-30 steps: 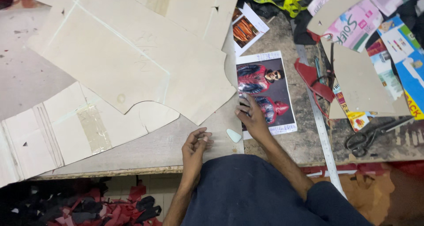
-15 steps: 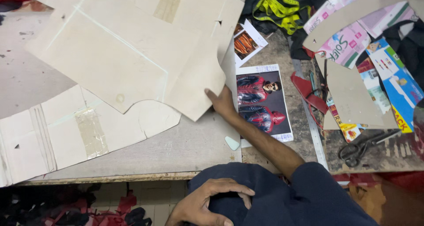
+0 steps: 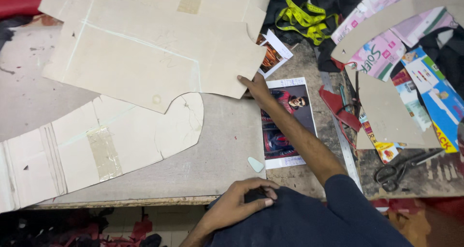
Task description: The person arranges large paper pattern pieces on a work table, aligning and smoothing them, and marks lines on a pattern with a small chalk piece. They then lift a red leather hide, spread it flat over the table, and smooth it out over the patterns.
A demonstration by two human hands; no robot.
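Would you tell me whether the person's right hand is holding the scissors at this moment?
No, the scissors lie untouched on the table's right side, while the right hand rests at the edge of a cardboard pattern piece.

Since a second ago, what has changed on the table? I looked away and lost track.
The right hand left the table's near edge, reached forward and now touches the corner of the large cardboard pattern. The left hand dropped from the table edge onto the dark cloth in the lap. The chalk piece, the photo print and the scissors lie as before.
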